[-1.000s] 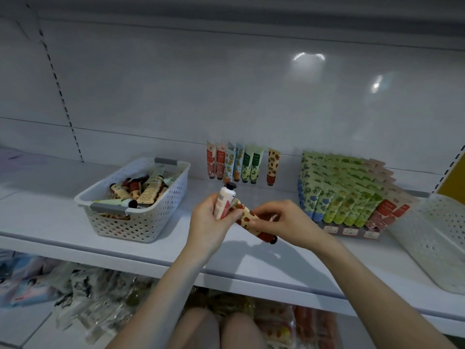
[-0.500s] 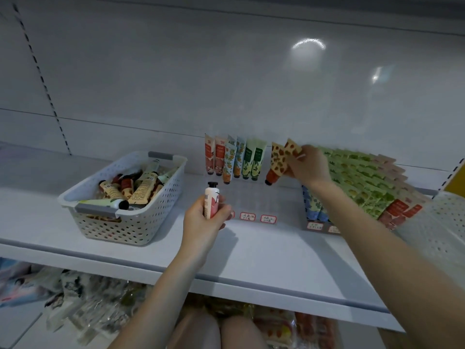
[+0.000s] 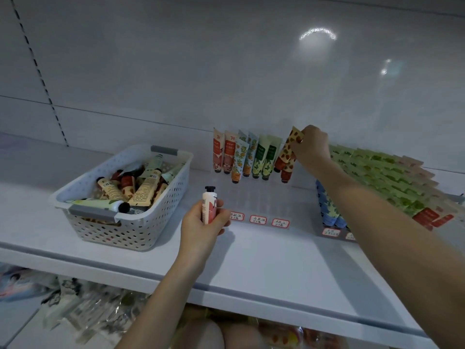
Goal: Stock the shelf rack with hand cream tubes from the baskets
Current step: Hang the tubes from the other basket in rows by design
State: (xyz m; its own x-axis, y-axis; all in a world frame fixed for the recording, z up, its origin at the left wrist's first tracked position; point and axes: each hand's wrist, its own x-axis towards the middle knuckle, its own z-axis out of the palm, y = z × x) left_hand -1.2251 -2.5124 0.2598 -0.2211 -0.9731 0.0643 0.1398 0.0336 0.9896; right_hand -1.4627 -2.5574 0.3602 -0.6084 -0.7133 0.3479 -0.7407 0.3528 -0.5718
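We face a glossy white back panel (image 3: 176, 71) with two lamp glares on it, and below it a wide white shelf (image 3: 264, 260) that runs across the whole view. On the shelf's right side we see a densely packed display of hand cream tubes (image 3: 392, 177), mostly green, with red ones at the far right and blue ones at its front left corner. On the left stands a white perforated basket (image 3: 125, 230) with grey handles, and loose tubes (image 3: 143, 190) lie jumbled inside it, caps pointing every way.

Between basket and packed display sits a clear divider rack (image 3: 254, 200). Only its back end is filled, with a short row of tubes (image 3: 249, 157) standing cap down against the panel: red, blue-orange and green.

At the right end of that row, the right hand (image 3: 312, 147) reaches in and pinches the flat top of a brown-spotted tube (image 3: 285, 153) between thumb and fingers. The tube tilts, cap down, just beside another of the same pattern.

Nearer to us, the left hand (image 3: 201, 227) hovers above the shelf with its fingers curled around a white and pink tube (image 3: 209, 205), held upright with the black cap on top.

Small red-bordered price labels (image 3: 258, 219) line the rack's front edge. Beneath the shelf we make out blurred packaged goods (image 3: 75, 311).
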